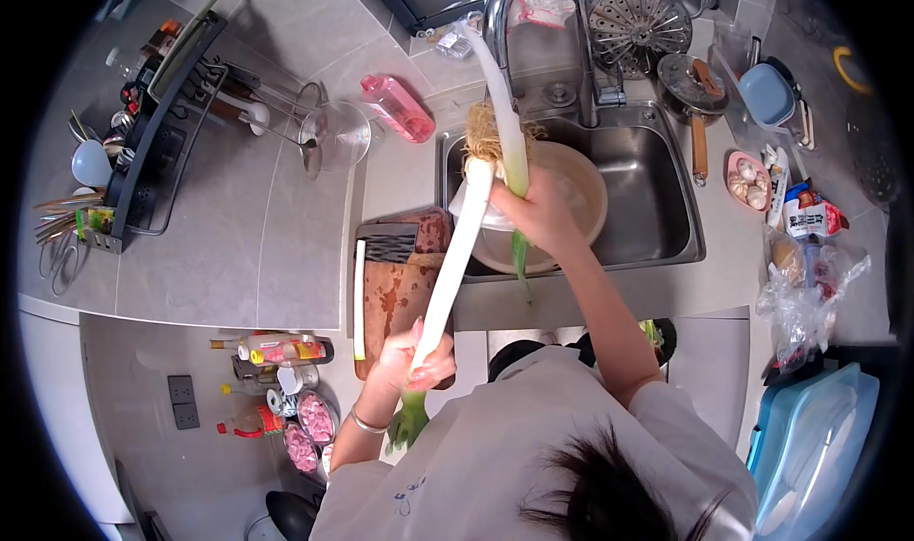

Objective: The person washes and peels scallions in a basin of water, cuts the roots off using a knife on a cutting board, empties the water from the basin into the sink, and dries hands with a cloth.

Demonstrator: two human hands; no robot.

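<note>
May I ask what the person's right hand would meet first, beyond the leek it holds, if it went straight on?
Probably the shaggy roots of the leek in the left hand, just ahead of the right hand; depth is unclear, so it might miss them.

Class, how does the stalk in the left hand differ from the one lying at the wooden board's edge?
The held stalk looks thick; the lying stalk looks slim. The held stalk slants, gripped by the left hand; the lying stalk rests unheld. The held stalk ends in shaggy roots; the lying stalk shows none. Both are long and mostly white.
</note>
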